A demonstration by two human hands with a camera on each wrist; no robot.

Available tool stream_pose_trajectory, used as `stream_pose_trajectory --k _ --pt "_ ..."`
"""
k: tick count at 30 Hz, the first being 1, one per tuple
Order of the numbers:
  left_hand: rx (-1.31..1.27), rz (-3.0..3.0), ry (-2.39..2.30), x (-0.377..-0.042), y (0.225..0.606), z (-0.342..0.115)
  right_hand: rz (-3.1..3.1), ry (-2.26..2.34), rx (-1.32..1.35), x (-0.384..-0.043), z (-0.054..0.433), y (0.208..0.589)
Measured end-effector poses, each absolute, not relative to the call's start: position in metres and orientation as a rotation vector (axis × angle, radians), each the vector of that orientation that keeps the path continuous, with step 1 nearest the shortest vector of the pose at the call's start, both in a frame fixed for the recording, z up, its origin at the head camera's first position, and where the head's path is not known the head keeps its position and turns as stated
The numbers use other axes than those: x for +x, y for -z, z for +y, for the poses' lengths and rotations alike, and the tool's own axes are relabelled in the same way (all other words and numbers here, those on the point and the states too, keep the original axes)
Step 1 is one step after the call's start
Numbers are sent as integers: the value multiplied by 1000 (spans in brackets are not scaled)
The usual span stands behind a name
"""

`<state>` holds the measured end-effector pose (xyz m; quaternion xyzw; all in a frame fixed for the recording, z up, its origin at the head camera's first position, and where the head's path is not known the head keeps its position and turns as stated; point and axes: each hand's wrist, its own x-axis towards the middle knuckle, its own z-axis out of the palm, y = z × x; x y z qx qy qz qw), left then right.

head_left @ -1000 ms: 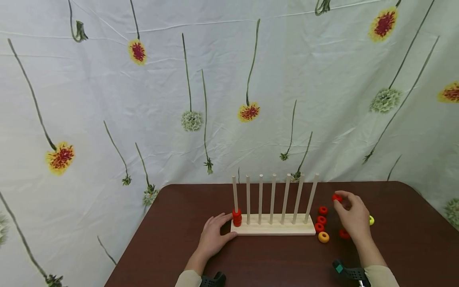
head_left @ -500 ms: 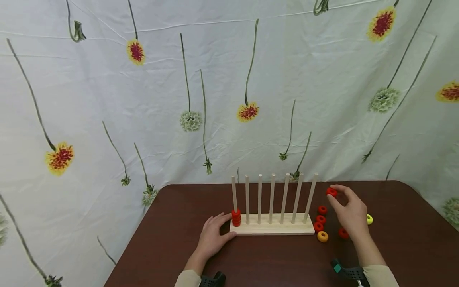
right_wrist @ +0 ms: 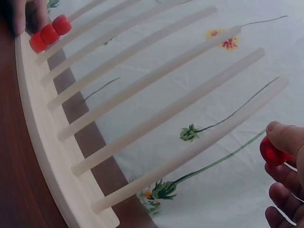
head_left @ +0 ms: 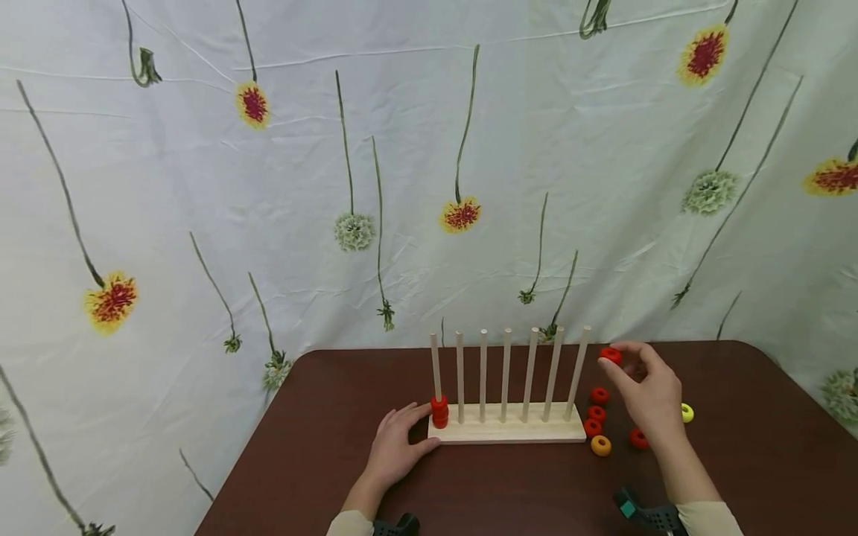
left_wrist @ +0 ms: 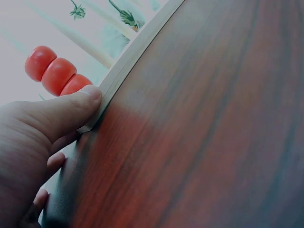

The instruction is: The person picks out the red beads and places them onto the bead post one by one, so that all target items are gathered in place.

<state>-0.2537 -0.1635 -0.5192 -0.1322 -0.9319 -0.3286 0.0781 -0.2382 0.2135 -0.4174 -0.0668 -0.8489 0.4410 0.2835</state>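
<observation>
- Flowered cloth hangs behind the dark, grained table.
- Left hand grips the pale wooden rack; if it slackens, I think the rack might slide.
- Right of the last peg, the right hand pinches a glossy red bead; smooth, rounded sides could let it slip.

- Pale cloth hangs behind the table, filling the backdrop, with fine creases.
- Its print: red-and-yellow flowers, whitish puffs, long green stems.
- Dark reddish-brown table with wood grain, far corners rounded.
- Cloth greyer toward the right.
</observation>
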Motion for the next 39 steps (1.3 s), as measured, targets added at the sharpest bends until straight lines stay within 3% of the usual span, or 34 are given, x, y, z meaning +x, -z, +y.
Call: stream_pose_trajectory --k 39 --pt "-382 -2798 975 -257 522 -164 -2254 -1218 250 -226 156 393"
